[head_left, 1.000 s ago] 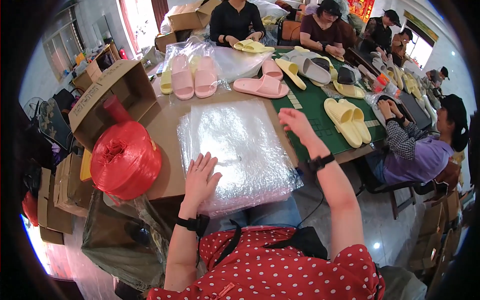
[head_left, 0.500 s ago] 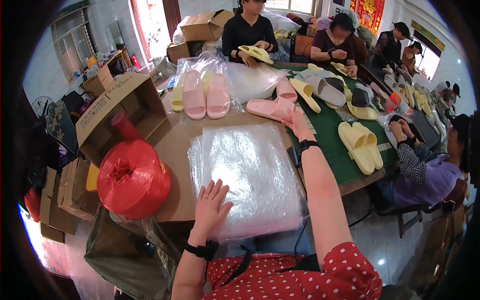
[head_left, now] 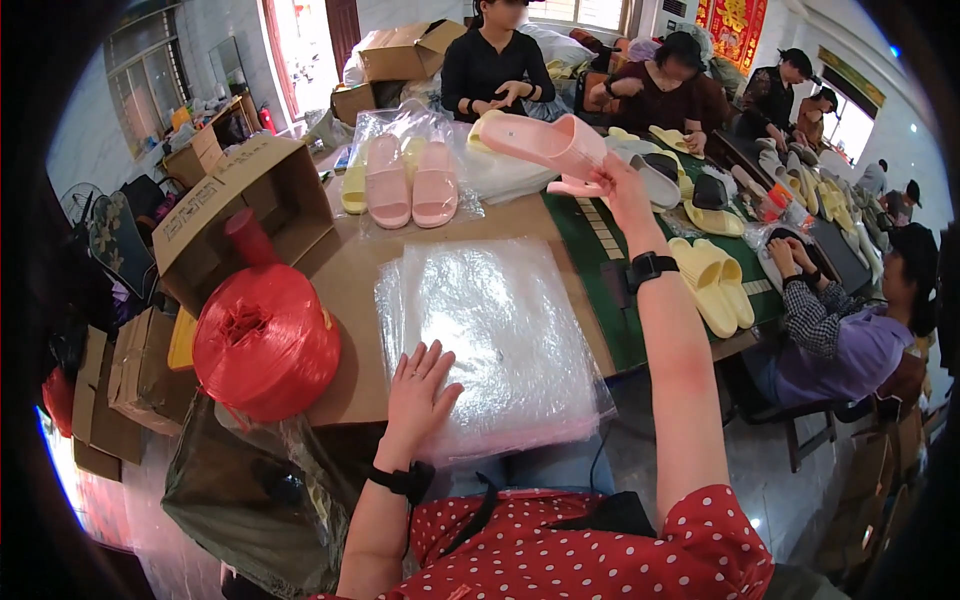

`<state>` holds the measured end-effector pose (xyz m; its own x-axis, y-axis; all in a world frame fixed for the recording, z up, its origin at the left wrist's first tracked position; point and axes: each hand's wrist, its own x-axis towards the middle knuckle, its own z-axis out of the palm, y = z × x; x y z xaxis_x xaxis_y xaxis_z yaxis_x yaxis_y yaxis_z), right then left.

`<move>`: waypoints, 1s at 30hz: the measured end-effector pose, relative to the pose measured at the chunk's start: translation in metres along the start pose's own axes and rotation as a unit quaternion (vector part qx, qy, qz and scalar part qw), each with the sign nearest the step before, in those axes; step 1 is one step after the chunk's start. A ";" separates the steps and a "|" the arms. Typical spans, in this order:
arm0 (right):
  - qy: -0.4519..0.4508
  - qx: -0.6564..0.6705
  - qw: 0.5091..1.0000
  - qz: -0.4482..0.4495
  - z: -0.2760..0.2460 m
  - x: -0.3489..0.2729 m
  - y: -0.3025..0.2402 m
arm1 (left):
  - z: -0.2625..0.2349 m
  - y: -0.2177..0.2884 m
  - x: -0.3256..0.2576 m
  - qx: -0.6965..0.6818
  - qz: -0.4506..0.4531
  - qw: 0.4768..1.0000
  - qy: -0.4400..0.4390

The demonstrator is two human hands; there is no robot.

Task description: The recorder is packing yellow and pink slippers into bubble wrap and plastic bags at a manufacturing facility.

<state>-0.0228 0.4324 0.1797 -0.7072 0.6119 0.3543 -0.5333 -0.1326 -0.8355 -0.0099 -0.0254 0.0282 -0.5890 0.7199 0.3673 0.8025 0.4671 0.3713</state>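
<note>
Two hands, both yours. Right hand [head_left: 622, 188]: fingers closed on the strap end of a pink slipper [head_left: 545, 142], which is lifted clear of the desk [head_left: 345, 245], heel end pointing left. A small dark mark shows on its insole; too small to read. Left hand [head_left: 420, 392]: flat, palm down, thumb spread away from the fingers, resting on the near left part of a stack of clear plastic bags [head_left: 500, 340]. Black bands circle both your wrists.

Just below the held slipper, part of a second pink slipper [head_left: 575, 188] shows. Beyond the stack, a bagged pink pair [head_left: 412, 185] lies on the desk. Right of your right forearm, a yellow pair [head_left: 715, 285] sits on a green mat [head_left: 590, 285].

Left of the stack: a large roll of red twine [head_left: 265, 345]. Behind it, a cardboard carton [head_left: 245, 215] on its side; dark printed characters run along its upper panel, steeply slanted to your view.

Farther out, a person in black [head_left: 495, 70] stands across the desk; a person in purple [head_left: 850, 340] sits at right. On the far wall, a red poster [head_left: 735, 30] bears gold-coloured lettering.
</note>
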 end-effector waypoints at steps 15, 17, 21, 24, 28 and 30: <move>-0.225 -0.122 0.962 0.092 0.107 -0.121 -0.109 | -0.002 0.002 -0.002 -0.020 -0.004 1.000 0.009; -0.215 -0.108 0.962 0.130 0.106 -0.128 -0.086 | -0.008 0.003 -0.001 -0.028 -0.018 0.998 -0.053; -0.197 -0.258 0.929 0.180 0.090 -0.124 -0.031 | 0.000 -0.004 0.001 0.002 0.006 1.000 -0.018; -0.180 -0.364 0.902 0.149 0.067 -0.115 0.011 | 0.003 -0.003 0.002 0.006 0.002 1.000 -0.008; -0.167 -0.459 0.870 0.075 0.058 -0.107 0.045 | 0.002 -0.004 -0.001 0.006 -0.003 1.000 -0.015; -0.153 -0.447 0.878 0.082 0.052 -0.105 0.065 | 0.005 -0.003 0.001 0.005 0.001 1.000 -0.011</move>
<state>-0.0070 0.3189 0.1099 -0.9048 0.3856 0.1805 0.0679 0.5491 -0.8330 -0.0123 -0.0235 0.0235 -0.5848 0.7320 0.3495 0.8049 0.4703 0.3619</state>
